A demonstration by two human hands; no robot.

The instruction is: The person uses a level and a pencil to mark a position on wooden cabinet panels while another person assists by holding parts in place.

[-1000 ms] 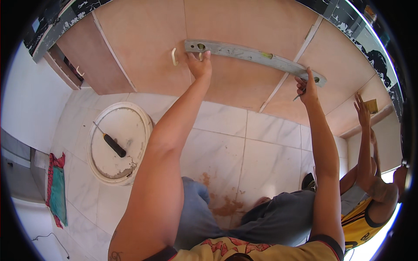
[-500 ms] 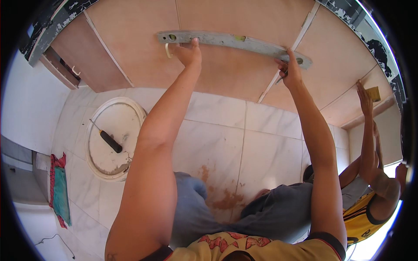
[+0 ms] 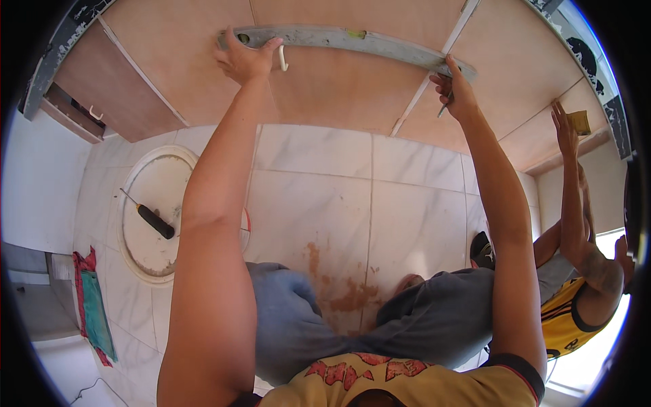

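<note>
Light-brown wooden cabinet doors (image 3: 332, 91) back our long grey metal spirit level (image 3: 332, 41); our left hand (image 3: 247, 62) spreads against its left end, while our right hand (image 3: 461, 95), touching it near the right end, curls around a thin grey tool (image 3: 444, 108).

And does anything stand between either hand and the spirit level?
Nothing visible does: the left hand and right hand both touch the spirit level. A pale handle sits by its lower edge, just right of the left hand, blocking neither hand. The right hand also holds a thin tool.
</note>
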